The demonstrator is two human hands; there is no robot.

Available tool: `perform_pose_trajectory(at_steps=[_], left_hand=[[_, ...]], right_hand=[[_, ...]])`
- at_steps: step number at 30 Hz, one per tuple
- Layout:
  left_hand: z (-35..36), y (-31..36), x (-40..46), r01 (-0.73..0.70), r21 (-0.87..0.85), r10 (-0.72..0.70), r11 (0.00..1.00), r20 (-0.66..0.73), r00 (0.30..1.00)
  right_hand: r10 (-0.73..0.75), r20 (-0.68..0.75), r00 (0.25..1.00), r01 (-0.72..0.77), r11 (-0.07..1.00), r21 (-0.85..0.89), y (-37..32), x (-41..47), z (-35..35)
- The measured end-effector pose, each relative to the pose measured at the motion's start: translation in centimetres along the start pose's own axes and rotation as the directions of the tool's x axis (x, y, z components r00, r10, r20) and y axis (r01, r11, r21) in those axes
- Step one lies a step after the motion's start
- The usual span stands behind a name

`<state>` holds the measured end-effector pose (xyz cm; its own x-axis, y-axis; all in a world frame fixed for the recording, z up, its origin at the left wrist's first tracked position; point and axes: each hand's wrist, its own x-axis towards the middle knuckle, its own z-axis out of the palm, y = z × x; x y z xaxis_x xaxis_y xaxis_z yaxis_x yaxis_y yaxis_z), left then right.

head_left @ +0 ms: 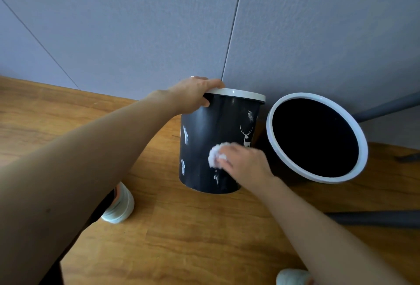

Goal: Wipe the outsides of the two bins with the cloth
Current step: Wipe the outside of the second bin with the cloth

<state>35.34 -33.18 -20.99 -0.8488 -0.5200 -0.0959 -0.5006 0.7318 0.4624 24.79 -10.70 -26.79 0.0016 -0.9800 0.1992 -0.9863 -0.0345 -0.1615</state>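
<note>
Your left hand (193,94) grips the white rim of the near bin (216,144), which stands on the floor (181,239). Your right hand (245,159) clamps the crumpled cloth (216,155) against its dark side. The second bin (317,137) sits just right, by the wall (159,23).

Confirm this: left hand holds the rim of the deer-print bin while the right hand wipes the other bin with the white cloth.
Not quite. In the head view the right hand presses the white cloth against the deer-print bin itself, the same one the left hand holds by the rim. The other bin is untouched.
</note>
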Motion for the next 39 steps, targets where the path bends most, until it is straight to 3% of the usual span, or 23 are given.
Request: perform_pose_trajectory(at_steps=[3, 6, 14, 19, 22, 33, 34, 39], left_hand=[[0.1, 0.2, 0.1, -0.002, 0.006, 0.002, 1.000, -0.001, 1.000], [0.1, 0.3, 0.2, 0.003, 0.012, -0.003, 1.000, 0.000, 1.000], [0.2, 0.3, 0.1, 0.002, 0.013, -0.002, 1.000, 0.000, 1.000], [0.2, 0.1, -0.2, 0.008, 0.006, -0.008, 1.000, -0.007, 1.000], [0.1, 0.2, -0.2, 0.012, 0.014, -0.012, 1.000, -0.011, 1.000], [0.2, 0.1, 0.0, 0.003, 0.005, -0.003, 1.000, -0.016, 1.000], [0.2, 0.1, 0.0, 0.002, 0.007, -0.002, 1.000, -0.015, 1.000], [0.3, 0.2, 0.2, -0.004, 0.017, 0.004, 1.000, -0.012, 1.000]], right_hand=[[0.174, -0.135, 0.975, -0.170, 0.985, 0.041, 1.3, 3.5, -1.6], [0.167, -0.197, 0.966, -0.166, 0.986, 0.021, 1.9, 4.6, -1.8], [-0.059, 0.024, 0.998, 0.059, 0.998, 0.029, 0.5, -3.0, 2.4], [0.125, -0.167, 0.978, -0.121, 0.992, 0.036, 1.6, 0.7, 0.7], [0.167, -0.205, 0.964, -0.156, 0.985, 0.070, 2.1, 2.2, -0.1], [-0.030, 0.084, 0.996, 0.026, 0.998, 0.050, -0.4, -4.3, 4.1], [-0.019, 0.076, 0.997, 0.016, 0.999, 0.037, -0.4, -3.7, 3.8], [0.149, -0.245, 0.958, -0.152, 0.988, 0.007, 0.6, 0.6, 1.8]])
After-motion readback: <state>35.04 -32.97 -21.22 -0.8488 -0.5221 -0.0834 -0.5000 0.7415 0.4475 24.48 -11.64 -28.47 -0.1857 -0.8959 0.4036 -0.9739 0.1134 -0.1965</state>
